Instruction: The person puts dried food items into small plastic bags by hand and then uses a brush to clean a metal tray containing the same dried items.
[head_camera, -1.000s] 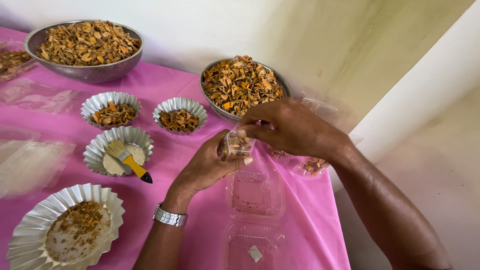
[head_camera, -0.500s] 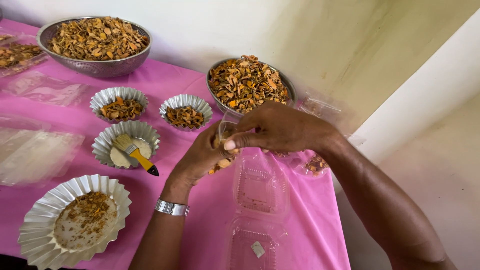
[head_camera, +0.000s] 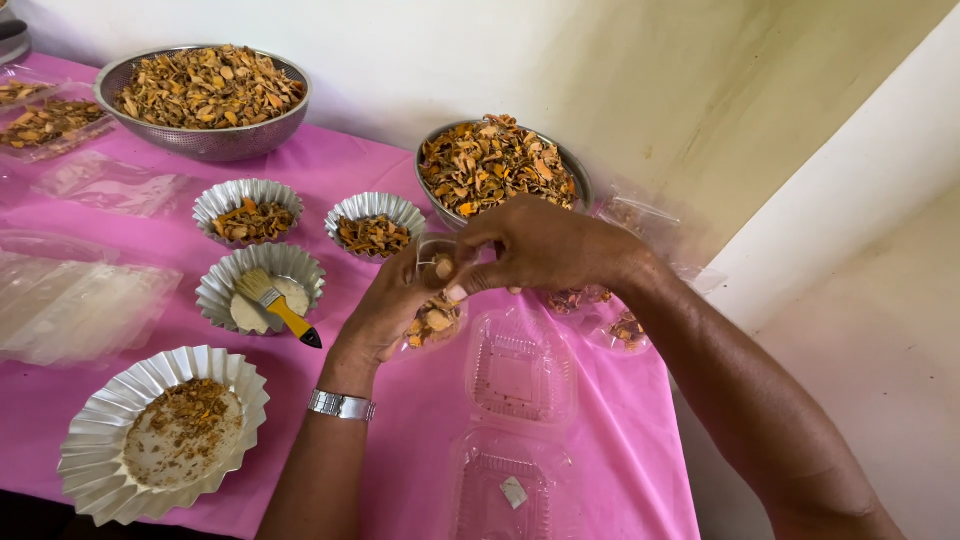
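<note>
Both hands meet above the pink-covered table (head_camera: 390, 170): the left hand (head_camera: 395, 305) and right hand (head_camera: 545, 245) pinch together on a small clear plastic bag of orange dried chips (head_camera: 436, 300), whose top is hidden behind the fingers. An open, clear hinged plastic box (head_camera: 515, 375) lies just below, cut off by the bottom edge. A round steel bowl of dried chips (head_camera: 500, 165) stands behind the hands, near the wall.
</note>
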